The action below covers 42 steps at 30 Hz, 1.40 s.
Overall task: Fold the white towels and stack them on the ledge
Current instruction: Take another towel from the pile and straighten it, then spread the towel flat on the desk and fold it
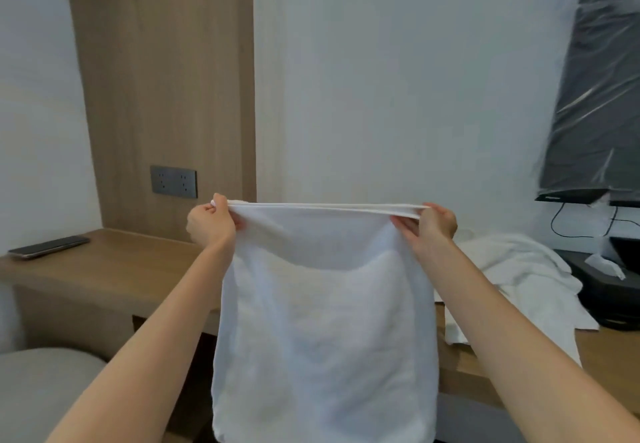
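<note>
The ledge [104,269] below the hands is largely hidden by the white towel [322,321], and the fingertips are partly covered by cloth. The towel is held up, stretched taut and hanging smooth, its top corners pinched by the left hand [211,222] and the right hand [431,224]. A crumpled towel pile [512,269] is seen beyond the right hand.

No readable text turned up here. The black screen [595,96] carried a small pale mark on its lower edge, too blurred to read.
</note>
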Tool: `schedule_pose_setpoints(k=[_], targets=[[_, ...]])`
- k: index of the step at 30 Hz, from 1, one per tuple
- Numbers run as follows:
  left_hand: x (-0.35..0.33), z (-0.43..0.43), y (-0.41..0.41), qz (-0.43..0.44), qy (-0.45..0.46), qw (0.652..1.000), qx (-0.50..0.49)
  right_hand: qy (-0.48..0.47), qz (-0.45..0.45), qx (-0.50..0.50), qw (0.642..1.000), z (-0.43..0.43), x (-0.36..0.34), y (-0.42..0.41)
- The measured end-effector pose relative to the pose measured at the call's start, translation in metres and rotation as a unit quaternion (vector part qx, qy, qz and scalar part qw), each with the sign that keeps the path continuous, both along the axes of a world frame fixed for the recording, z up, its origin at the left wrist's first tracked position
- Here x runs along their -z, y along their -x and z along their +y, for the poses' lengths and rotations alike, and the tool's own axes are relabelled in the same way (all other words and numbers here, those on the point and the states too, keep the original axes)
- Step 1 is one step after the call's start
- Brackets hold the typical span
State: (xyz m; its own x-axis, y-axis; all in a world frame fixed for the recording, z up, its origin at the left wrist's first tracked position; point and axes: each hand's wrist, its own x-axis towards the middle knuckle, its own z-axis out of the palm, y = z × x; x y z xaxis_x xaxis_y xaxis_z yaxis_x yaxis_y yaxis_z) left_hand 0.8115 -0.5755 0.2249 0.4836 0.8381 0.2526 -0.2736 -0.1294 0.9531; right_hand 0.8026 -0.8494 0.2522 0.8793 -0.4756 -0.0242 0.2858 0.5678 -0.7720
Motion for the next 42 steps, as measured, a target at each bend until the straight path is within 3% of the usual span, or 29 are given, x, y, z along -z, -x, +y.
schedule_pose_setpoints(k=[5,14,24,28,31,33,35,36,37,39,40,42], targets=[[0.019,-0.002,-0.029,-0.002,0.118,0.986,0.118,0.065,0.055,0.03,0.996,0.004,0.029,-0.03],[0.057,-0.014,-0.123,0.051,0.252,0.951,0.171,0.011,0.154,0.025,0.988,0.0,0.082,-0.118],[0.137,0.004,-0.208,0.137,0.246,0.938,0.205,0.048,0.229,0.026,0.972,-0.003,0.145,-0.201],[0.145,-0.002,-0.227,0.153,0.17,0.954,0.192,0.157,0.216,0.057,0.962,-0.005,0.163,-0.231],[0.143,-0.014,-0.223,0.197,0.016,0.96,0.199,0.242,0.209,0.034,0.947,-0.001,0.171,-0.238],[0.143,-0.032,-0.211,0.202,-0.134,0.933,0.265,0.325,0.183,0.004,0.928,0.015,0.176,-0.232],[0.146,-0.056,-0.205,0.223,-0.304,0.861,0.341,0.434,0.127,-0.048,0.891,0.039,0.181,-0.223],[0.148,-0.067,-0.205,0.258,-0.372,0.814,0.364,0.501,0.107,-0.076,0.855,0.051,0.185,-0.22],[0.151,-0.078,-0.205,0.305,-0.427,0.766,0.371,0.577,0.102,-0.107,0.804,0.061,0.189,-0.216],[0.162,-0.091,-0.205,0.375,-0.51,0.693,0.345,0.732,0.114,-0.149,0.655,0.073,0.195,-0.212],[0.168,-0.091,-0.205,0.38,-0.54,0.679,0.321,0.785,0.114,-0.149,0.59,0.073,0.197,-0.212],[0.175,-0.082,-0.205,0.368,-0.563,0.681,0.289,0.824,0.119,-0.142,0.535,0.068,0.198,-0.214]])
